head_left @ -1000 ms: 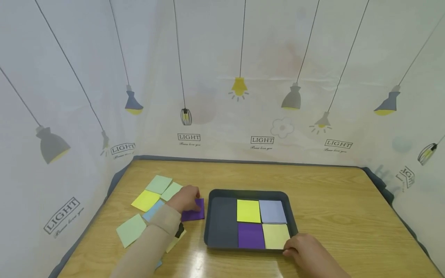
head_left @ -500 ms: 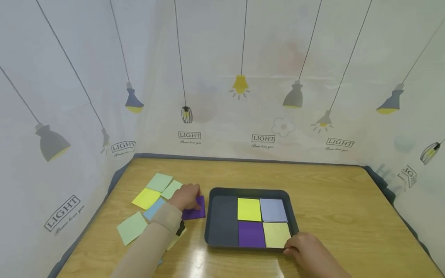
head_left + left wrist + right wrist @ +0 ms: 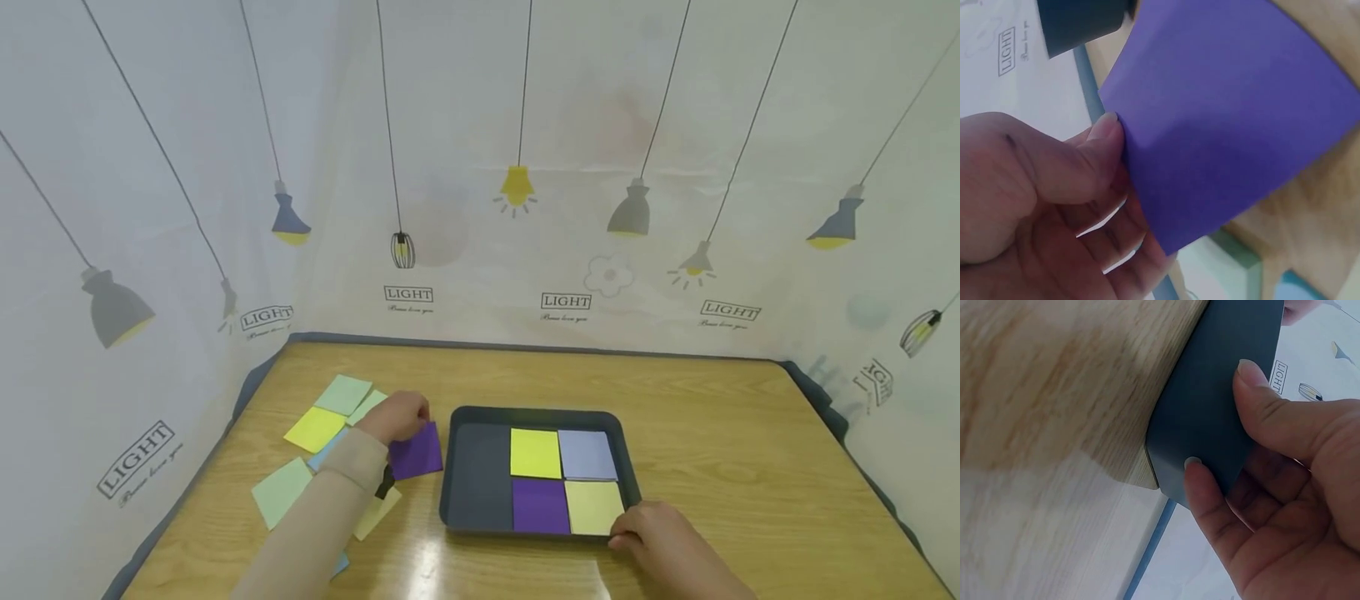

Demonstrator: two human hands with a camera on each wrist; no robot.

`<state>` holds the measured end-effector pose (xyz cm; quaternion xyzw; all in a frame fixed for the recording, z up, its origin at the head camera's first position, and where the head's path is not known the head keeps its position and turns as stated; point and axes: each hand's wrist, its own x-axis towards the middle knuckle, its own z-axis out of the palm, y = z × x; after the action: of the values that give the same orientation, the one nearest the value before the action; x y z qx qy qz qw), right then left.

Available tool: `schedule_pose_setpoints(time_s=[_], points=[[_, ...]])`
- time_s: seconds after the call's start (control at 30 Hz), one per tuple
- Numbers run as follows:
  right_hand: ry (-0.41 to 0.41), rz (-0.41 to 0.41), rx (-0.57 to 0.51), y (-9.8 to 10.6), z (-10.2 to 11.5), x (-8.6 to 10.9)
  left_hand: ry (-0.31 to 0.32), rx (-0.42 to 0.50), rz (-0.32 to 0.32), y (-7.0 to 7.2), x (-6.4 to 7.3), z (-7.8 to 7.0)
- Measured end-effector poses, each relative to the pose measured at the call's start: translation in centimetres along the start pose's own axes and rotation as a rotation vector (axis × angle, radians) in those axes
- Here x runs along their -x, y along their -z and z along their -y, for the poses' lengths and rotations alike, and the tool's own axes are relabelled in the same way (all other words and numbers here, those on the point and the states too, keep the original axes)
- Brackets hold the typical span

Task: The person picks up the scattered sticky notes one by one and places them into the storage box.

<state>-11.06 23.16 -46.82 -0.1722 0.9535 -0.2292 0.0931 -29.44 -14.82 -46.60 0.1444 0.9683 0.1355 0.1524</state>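
Left of the dark tray, my left hand pinches a purple sticky note by one edge. In the left wrist view the thumb lies along the edge of that purple note, the fingers behind it, and the note bends slightly. My right hand grips the tray's near right corner, with thumb and a fingertip on the tray's outer wall in the right wrist view. Inside the tray's right part lie a yellow note, a lilac note, a purple note and a pale yellow note.
Loose notes lie on the wooden table at the left: a bright yellow note, a green note, another green note and a pale yellow note beside a small black thing. A printed curtain surrounds the table.
My left hand has drawn back slightly to the far side, and the purple note under it has turned and shows more of its face. The right hand stays on the tray corner.
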Motion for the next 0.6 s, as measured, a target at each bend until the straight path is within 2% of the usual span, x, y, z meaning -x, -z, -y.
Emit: schedule_pose_setpoints(time_s=[0.2, 0.33, 0.6], points=[[0.01, -0.011, -0.012, -0.1, -0.2, 0.1, -0.048, -0.016, 0.011, 2.0, 0.9, -0.4], [0.056, -0.034, 0.005, -0.2, -0.3, 0.2, -0.065, -0.014, 0.007, 3.4, 1.2, -0.3], [0.052, -0.033, 0.036, -0.1, -0.3, 0.0, -0.111, -0.017, -0.03, 5.0, 1.7, -1.4]])
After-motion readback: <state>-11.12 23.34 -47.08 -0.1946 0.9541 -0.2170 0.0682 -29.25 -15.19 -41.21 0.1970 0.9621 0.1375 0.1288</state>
